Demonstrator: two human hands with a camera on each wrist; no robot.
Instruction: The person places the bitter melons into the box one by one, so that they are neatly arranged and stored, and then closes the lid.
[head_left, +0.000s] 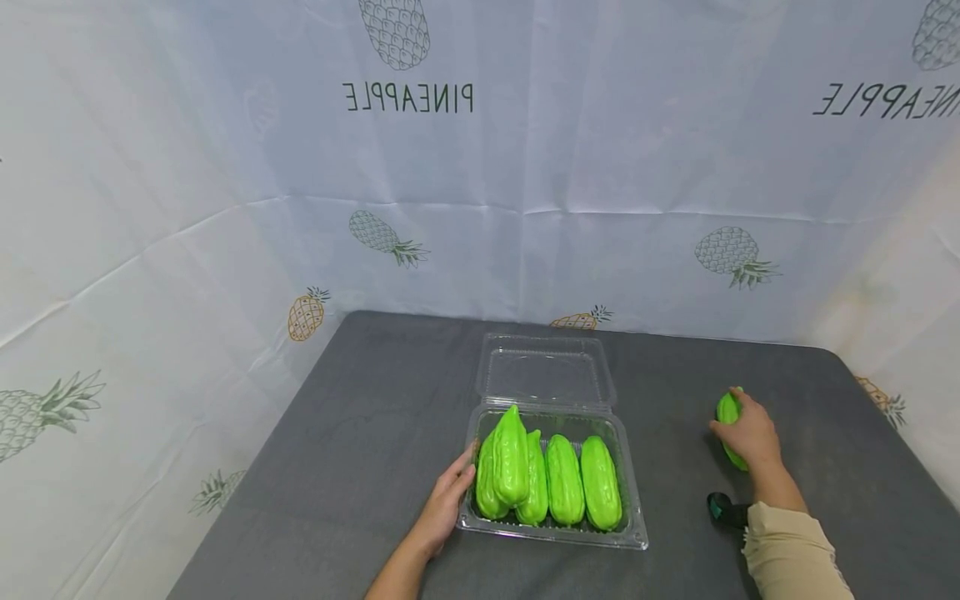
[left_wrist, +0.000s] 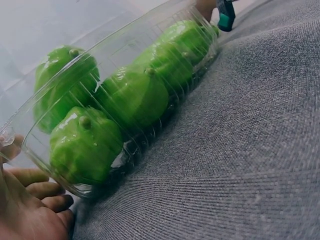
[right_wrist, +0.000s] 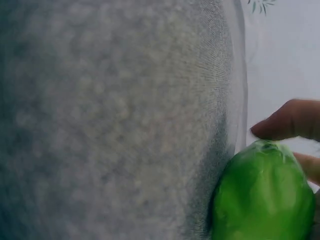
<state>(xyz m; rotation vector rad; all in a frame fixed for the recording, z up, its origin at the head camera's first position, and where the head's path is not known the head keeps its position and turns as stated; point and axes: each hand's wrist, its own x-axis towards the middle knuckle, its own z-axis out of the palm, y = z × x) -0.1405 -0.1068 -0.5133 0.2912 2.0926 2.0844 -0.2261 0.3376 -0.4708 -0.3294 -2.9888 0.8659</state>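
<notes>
A clear plastic clamshell box (head_left: 637,529) stands on the table with its lid (head_left: 546,371) folded back. Inside it lie several bright green, ridged bitter melons (head_left: 600,483), one of them resting on top of others at the left. My left hand (head_left: 442,504) rests along the box's left wall, its fingers (left_wrist: 45,190) extended beside the corner in the left wrist view. Off to the right, my right hand (head_left: 750,429) grips a single bitter melon (head_left: 729,410) on the table. The right wrist view shows that bitter melon (right_wrist: 265,197) with fingers at its tip and side.
The grey cloth-covered table (head_left: 375,417) meets a white pineapple-print curtain (head_left: 525,167) along its back edge. A black device (head_left: 725,510) sits at the right wrist, beside the beige sleeve (head_left: 791,550). The open lid lies behind the box.
</notes>
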